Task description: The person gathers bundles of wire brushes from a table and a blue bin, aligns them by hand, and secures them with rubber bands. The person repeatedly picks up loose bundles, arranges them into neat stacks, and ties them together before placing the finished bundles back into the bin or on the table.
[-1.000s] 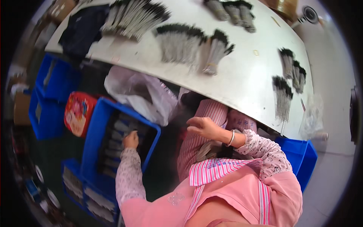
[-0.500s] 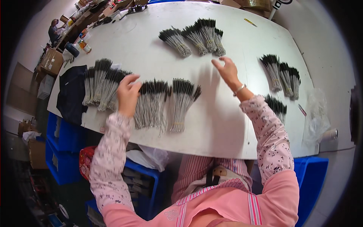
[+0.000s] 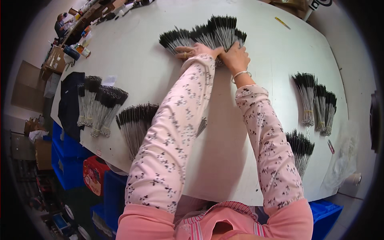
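Two bare hands at a white tabletop (image 3: 280, 52). Four black-tipped wire bundles (image 3: 224, 30) stand together at the far middle, tips pointing away from the person. The left hand (image 3: 197, 51), one ring on a finger, lies across their lower ends with its fingers reaching leftward; the right hand (image 3: 236, 59), one bracelet (image 3: 242, 73) at its wrist, curves over those at the right. Whether either grip is pinching cannot be told. Four similar bundles (image 3: 307, 98) lie at right, one partly behind the sleeve (image 3: 272, 148); at least two (image 3: 91, 102) lie beside one dark cloth (image 3: 69, 104). Also shown: one yellow pen-like tool (image 3: 283, 23).
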`<state>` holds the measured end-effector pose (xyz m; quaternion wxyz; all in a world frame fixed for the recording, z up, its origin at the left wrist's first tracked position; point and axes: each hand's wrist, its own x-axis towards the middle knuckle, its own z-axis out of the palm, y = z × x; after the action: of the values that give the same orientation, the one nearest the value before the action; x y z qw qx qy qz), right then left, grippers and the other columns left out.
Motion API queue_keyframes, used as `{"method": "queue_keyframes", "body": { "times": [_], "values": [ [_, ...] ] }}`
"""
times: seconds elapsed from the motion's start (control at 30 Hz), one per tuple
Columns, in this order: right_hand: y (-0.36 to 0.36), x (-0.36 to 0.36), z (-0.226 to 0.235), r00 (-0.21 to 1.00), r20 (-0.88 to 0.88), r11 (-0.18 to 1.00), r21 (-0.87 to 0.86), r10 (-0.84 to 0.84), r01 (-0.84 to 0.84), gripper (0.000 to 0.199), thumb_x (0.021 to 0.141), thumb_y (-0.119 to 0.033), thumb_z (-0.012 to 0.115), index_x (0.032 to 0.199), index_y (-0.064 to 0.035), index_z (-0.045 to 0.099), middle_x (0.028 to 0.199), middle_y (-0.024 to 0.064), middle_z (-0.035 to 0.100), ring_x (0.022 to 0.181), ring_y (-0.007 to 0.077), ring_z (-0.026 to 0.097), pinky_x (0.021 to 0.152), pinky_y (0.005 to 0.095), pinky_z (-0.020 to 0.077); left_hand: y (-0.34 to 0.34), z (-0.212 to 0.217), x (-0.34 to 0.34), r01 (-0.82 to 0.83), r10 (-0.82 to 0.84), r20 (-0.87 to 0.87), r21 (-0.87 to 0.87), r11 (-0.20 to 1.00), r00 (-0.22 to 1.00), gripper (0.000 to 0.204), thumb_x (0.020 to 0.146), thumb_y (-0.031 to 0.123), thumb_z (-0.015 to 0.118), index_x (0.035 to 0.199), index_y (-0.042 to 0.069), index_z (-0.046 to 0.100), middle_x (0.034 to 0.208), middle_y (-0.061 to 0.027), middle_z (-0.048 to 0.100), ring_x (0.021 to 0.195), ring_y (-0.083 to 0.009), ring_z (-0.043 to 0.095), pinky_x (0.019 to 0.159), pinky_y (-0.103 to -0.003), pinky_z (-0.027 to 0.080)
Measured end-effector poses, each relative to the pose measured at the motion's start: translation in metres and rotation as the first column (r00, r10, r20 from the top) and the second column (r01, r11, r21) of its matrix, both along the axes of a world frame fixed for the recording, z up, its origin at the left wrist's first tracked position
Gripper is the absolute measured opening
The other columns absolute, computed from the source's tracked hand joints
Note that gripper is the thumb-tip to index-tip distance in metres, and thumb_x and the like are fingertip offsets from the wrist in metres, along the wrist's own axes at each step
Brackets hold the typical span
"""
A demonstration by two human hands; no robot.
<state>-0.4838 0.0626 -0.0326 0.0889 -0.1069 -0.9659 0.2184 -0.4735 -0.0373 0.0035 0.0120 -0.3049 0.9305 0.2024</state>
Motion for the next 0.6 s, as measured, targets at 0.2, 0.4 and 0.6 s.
{"method": "queue_keyframes", "body": {
  "times": [0.2, 0.4, 0.6],
  "values": [
    [0.018, 0.015, 0.019, 0.989, 0.108, 0.994, -0.038, 0.103, -0.099, 0.073, 0.069, -0.05, 0.066, 0.124, -0.0073, 0.046, 0.12, 0.0181, 0.052, 0.113, 0.0346, 0.05, 0.091, 0.0477, 0.0393, -0.008, -0.026, -0.01, -0.113, 0.127, 0.074, -0.174, 0.978, 0.989, 0.084, 0.069, 0.049, 0.067, 0.135, 0.006, 0.039, 0.146, -0.0291, 0.014, 0.129, -0.0461, 0.028, 0.099, -0.055, 0.031],
    [0.046, 0.039, 0.026, 0.978, 0.209, 0.994, 0.101, 0.023, -0.045, 0.072, 0.07, -0.038, 0.067, 0.13, -0.0095, 0.038, 0.126, 0.0184, 0.046, 0.115, 0.0367, 0.047, 0.088, 0.0539, 0.0381, -0.005, 0.007, 0.016, -0.025, 0.057, 0.113, -0.264, 0.964, 0.992, 0.063, 0.071, 0.033, 0.069, 0.128, 0.013, 0.051, 0.139, -0.0211, 0.036, 0.114, -0.0332, 0.049, 0.083, -0.045, 0.047],
    [0.056, 0.067, 0.026, 0.985, 0.15, 0.979, 0.167, 0.09, -0.115, 0.074, 0.071, -0.029, 0.066, 0.135, -0.01, 0.034, 0.13, 0.0192, 0.042, 0.116, 0.037, 0.045, 0.087, 0.0553, 0.0376, -0.053, 0.008, -0.003, 0.181, -0.176, 0.136, -0.02, 0.983, 0.975, 0.059, 0.07, 0.032, 0.069, 0.124, 0.014, 0.054, 0.122, -0.0173, 0.051, 0.099, -0.0279, 0.057, 0.078, -0.041, 0.049]
  ]
}}
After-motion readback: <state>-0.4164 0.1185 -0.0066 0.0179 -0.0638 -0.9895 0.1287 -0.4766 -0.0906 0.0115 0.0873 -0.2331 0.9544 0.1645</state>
